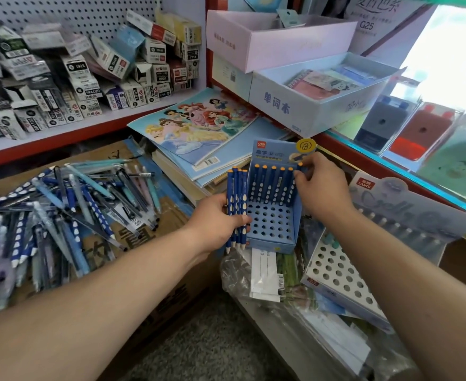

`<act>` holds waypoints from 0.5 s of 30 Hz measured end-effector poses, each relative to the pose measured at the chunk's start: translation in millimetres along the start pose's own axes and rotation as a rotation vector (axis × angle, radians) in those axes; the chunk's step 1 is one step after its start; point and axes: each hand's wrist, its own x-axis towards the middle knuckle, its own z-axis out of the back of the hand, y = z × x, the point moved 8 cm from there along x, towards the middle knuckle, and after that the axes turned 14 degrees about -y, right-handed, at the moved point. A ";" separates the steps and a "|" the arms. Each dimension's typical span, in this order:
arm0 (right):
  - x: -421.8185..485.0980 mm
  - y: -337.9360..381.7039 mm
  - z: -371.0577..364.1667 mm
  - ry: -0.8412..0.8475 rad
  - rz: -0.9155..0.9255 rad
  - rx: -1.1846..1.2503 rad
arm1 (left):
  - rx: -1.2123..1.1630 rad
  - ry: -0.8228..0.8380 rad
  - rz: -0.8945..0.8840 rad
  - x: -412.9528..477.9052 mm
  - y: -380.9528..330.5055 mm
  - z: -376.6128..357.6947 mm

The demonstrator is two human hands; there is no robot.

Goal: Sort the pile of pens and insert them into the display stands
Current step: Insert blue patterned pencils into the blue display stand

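A blue display stand [270,224] with a grid of holes stands in the middle, with several dark blue pens [274,185] upright in its back row. My left hand [215,218] grips a bundle of dark blue pens [237,204] with white dots against the stand's left side. My right hand [322,185] pinches the top of a pen at the right end of the back row. A big pile of mixed pens [61,213] lies on a cardboard box at the left. A second, white-topped stand [344,276] holding grey pens lies at the right.
Shelves of small pen boxes [89,75] fill the back left. A princess-print notebook stack [199,127] lies behind the stand. A light blue box [317,92] of notebooks and a glass counter [418,138] are at the right. Plastic-wrapped paper [267,276] lies below the stand.
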 end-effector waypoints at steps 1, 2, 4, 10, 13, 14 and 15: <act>0.6 1.4 0.0 -0.008 0.013 -0.001 | 0.001 0.000 0.001 -0.6 -0.3 0.3; 0.9 3.0 -0.1 -0.015 0.026 -0.007 | -0.001 0.000 0.004 -1.1 -0.6 0.7; 1.2 4.7 0.2 -0.021 0.030 -0.024 | -0.009 0.004 0.016 -1.5 0.2 1.0; 2.0 2.5 0.7 -0.027 -0.029 -0.042 | -0.009 0.014 0.043 -2.7 2.6 2.6; 3.5 0.6 0.7 -0.035 -0.044 -0.051 | -0.010 0.014 0.048 -2.3 3.9 3.4; 3.8 -0.4 0.9 -0.036 -0.051 -0.053 | -0.008 0.011 0.048 -1.7 4.6 3.7; 3.9 -1.5 1.2 -0.037 -0.058 -0.058 | -0.004 0.008 0.047 -1.1 5.0 3.8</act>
